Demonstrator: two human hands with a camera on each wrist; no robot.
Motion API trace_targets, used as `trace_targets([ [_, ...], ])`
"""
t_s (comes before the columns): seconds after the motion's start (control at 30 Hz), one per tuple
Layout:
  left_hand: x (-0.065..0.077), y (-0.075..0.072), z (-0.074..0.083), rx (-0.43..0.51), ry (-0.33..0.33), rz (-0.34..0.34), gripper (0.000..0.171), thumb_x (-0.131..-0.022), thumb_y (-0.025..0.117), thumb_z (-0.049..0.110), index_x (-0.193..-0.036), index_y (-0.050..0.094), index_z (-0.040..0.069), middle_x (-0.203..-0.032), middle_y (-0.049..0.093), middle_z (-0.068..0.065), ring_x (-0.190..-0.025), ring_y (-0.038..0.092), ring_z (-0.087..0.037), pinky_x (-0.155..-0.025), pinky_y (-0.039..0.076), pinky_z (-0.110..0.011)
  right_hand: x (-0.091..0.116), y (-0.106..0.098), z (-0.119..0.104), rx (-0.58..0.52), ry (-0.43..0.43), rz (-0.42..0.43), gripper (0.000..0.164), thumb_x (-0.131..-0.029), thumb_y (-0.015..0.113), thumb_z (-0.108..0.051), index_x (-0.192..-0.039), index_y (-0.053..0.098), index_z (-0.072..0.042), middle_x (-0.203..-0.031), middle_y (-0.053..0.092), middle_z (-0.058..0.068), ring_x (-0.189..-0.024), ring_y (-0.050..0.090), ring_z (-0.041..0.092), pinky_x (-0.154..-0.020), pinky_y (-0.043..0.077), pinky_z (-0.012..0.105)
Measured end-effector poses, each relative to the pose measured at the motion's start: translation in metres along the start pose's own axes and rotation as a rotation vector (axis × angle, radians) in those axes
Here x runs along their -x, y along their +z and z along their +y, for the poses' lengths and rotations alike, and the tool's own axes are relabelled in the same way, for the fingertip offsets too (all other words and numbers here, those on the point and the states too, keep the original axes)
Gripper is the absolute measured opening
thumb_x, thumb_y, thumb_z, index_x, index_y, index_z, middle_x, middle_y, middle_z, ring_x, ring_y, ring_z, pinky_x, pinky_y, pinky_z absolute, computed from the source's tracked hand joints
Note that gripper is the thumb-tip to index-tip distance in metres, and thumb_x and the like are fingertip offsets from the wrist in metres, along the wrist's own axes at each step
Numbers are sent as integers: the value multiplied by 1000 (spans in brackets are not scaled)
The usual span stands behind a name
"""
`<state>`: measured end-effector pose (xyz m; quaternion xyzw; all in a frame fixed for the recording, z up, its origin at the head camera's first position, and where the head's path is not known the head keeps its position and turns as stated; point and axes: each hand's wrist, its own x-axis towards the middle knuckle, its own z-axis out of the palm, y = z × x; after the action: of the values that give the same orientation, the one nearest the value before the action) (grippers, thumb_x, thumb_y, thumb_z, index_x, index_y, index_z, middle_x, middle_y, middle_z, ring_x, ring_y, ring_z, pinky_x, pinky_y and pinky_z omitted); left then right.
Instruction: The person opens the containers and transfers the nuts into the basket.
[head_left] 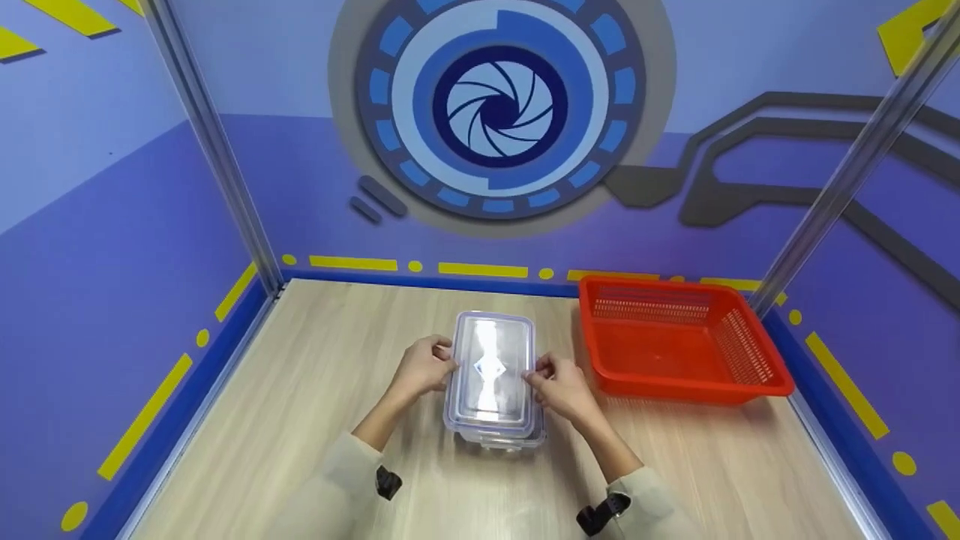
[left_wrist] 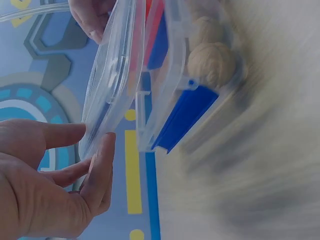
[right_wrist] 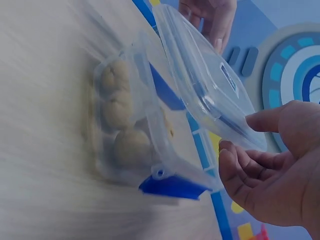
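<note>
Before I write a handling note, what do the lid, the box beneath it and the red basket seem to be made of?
Lid: probably clear, glossy plastic, see-through with bright glare.
Box: likely smooth, translucent plastic; round brown things show through its wall.
Red basket: seemingly molded plastic, smooth, with small regular perforations in its walls.

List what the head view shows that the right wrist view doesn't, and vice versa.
Only head: the sleeves, the black wristbands and the red basket whole; the right wrist view has just a red sliver at its bottom edge, too little to identify.

Only right wrist: walnuts inside the box, its blue flaps and the gap beneath the lid.

Both: the lid, pinched by the left hand and right hand, the box, the table and the patterned wall.
</note>
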<state>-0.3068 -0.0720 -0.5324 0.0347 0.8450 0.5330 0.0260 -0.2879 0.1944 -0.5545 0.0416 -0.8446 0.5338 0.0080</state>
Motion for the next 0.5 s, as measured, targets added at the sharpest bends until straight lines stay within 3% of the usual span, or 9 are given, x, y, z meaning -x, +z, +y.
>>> trace_targets([
  [0.13, -3, -12, 2, 35, 2, -4, 40, -95, 70, 1, -134, 63, -6, -105, 65, -17, -88, 67, -26, -66, 65, -38, -7, 5, -10, 24, -28, 1, 18, -96, 74, -8, -103, 62, 3, -78, 62, 9, -61, 62, 17, -53, 54, 26],
  [0.5, -1, -48, -2, 90, -51, 73, 39, -107, 60, 17, -141, 62, -1, -115, 66, -20, -104, 70, -35, -75, 66, -45, -13, 20, -47, 115, -82, -113, 38, -101, 71, -23, -122, 63, 7, -88, 67, 12, -71, 68, 18, -61, 55, 30],
])
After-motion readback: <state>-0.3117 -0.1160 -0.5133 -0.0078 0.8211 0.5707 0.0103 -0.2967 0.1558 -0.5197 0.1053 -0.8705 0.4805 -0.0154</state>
